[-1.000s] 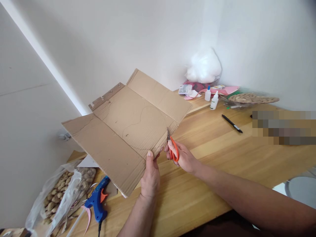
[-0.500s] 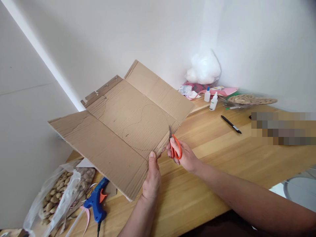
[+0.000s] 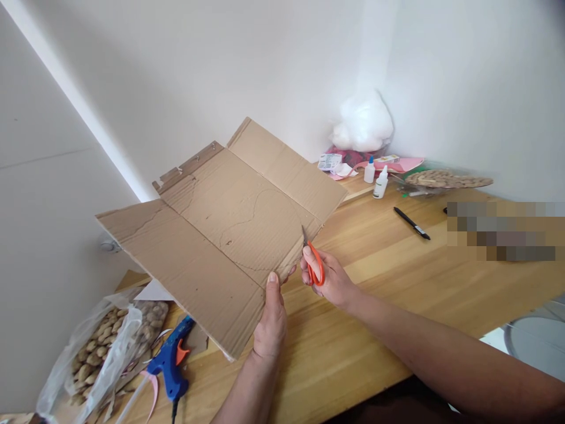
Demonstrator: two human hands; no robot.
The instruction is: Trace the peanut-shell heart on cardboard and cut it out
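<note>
The cardboard sheet (image 3: 212,218) is off the counter (image 3: 362,353), tilted over its left half with the folded side flaps spread. Its creases run from upper left down to lower right, ending at the near-right edge, where both hands are placed.

The left hand (image 3: 270,324) is clamped on that edge, thumb on the upper face and fingers underneath. The right hand (image 3: 331,278) is just beside it, to the right, with its fingers closed around the orange handles of the scissors (image 3: 315,253).

Governing relation: the scissors' long axis points away from the person, leaning slightly left, and crosses the near-right edge inward. The visible blade tip is at the right end of the drawn curved outline (image 3: 260,191), so the right hand is the nearer to that part of the line; the left thumb sits just outside its lower run. Whether the second blade is under the cardboard cannot be told from this angle.

Room: bare wood separates the right hand from the pen (image 3: 411,223) on the right half of the counter. The white glue bottle (image 3: 380,184) stands toward the back edge, beyond the sheet's right corner. At the left end, the blue glue gun (image 3: 171,365) lies near the sheet's lowest corner, making that side tighter.
</note>
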